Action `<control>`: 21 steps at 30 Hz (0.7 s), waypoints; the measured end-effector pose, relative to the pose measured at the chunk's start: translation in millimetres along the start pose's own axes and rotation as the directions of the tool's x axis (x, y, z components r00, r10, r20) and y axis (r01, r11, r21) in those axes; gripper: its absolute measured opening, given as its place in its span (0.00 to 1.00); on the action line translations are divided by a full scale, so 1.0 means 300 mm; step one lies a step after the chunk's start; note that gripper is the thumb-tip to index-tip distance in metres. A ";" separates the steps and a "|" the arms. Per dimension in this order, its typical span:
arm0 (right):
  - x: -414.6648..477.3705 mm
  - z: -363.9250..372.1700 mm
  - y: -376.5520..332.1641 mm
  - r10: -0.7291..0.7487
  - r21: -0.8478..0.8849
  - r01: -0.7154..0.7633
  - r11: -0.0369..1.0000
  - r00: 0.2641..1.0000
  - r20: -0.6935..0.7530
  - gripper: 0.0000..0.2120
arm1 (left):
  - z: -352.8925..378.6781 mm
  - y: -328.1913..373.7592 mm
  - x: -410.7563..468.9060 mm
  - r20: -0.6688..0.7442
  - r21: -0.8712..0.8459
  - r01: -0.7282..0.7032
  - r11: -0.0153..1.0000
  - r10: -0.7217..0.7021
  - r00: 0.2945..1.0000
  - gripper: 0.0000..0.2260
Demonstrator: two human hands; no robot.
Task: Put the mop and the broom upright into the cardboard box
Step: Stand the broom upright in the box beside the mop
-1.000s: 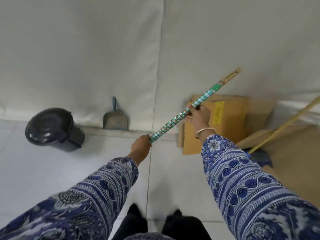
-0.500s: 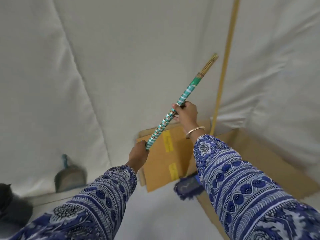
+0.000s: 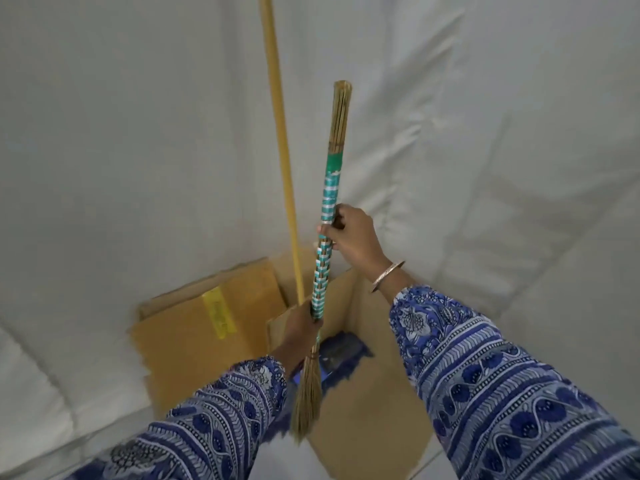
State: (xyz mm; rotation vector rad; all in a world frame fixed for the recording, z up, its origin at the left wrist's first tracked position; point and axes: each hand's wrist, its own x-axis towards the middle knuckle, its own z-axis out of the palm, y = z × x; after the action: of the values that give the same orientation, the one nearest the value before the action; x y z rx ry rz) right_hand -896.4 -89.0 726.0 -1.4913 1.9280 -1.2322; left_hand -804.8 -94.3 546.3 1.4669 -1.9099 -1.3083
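I hold the broom [image 3: 327,216] nearly upright over the open cardboard box [image 3: 367,407]. Its handle is wrapped in teal and white bands, and its straw bristles hang down beside the box opening. My right hand [image 3: 351,239] grips the handle's middle. My left hand [image 3: 304,323] grips it lower, just above the bristles. The mop stands in the box: its yellow pole [image 3: 280,147] leans against the white wall and its blue head [image 3: 341,358] rests inside at the bottom.
A flattened cardboard sheet [image 3: 204,327] with yellow tape leans against the wall left of the box. White cloth covers the walls and floor around the corner.
The broom has swung from a slant to nearly upright, bristles now hanging down over the box. The view has turned right and closer to the box; the dustpan has left the view.
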 end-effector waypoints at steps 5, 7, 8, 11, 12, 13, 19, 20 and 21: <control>0.215 -0.188 0.269 0.064 -0.077 -0.061 0.995 0.997 0.036 0.06 | 0.256 0.153 0.255 0.068 0.026 0.044 0.999 -0.045 0.997 0.09; 0.300 -0.252 0.368 0.081 -0.089 -0.078 0.993 0.997 0.022 0.08 | 0.339 0.204 0.365 0.096 0.066 0.054 0.996 -0.060 0.994 0.09; 0.344 -0.281 0.418 0.101 -0.083 -0.099 0.992 0.995 0.018 0.08 | 0.379 0.228 0.420 0.105 0.091 0.062 0.994 -0.071 0.992 0.10; 0.505 -0.352 0.574 0.129 -0.099 -0.124 0.987 0.991 0.044 0.05 | 0.495 0.299 0.590 0.114 0.127 0.078 0.989 -0.093 0.989 0.10; 0.561 -0.366 0.623 0.124 -0.117 -0.116 0.986 0.990 0.068 0.03 | 0.534 0.314 0.644 0.120 0.132 0.106 0.986 -0.122 0.985 0.10; 0.608 -0.370 0.668 0.118 -0.126 -0.107 0.986 0.989 0.090 0.02 | 0.567 0.317 0.693 0.117 0.134 0.134 0.982 -0.150 0.982 0.10; 0.898 -0.331 1.000 0.160 -0.135 -0.122 0.983 0.935 0.317 0.06 | 0.814 0.280 1.001 0.037 0.078 0.434 0.898 -0.437 0.899 0.10; 0.949 -0.313 1.065 0.160 -0.130 -0.120 0.984 0.921 0.357 0.08 | 0.856 0.262 1.064 0.015 0.073 0.469 0.880 -0.471 0.882 0.10; 0.984 -0.293 1.119 0.159 -0.125 -0.119 0.985 0.907 0.390 0.08 | 0.886 0.244 1.112 -0.010 0.064 0.500 0.864 -0.501 0.866 0.09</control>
State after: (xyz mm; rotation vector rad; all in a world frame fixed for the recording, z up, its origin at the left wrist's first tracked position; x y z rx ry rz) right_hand -1252.3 -312.9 550.6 -1.4858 1.7984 -0.7097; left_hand -1170.1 -280.3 406.9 2.0934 -1.6401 -1.4695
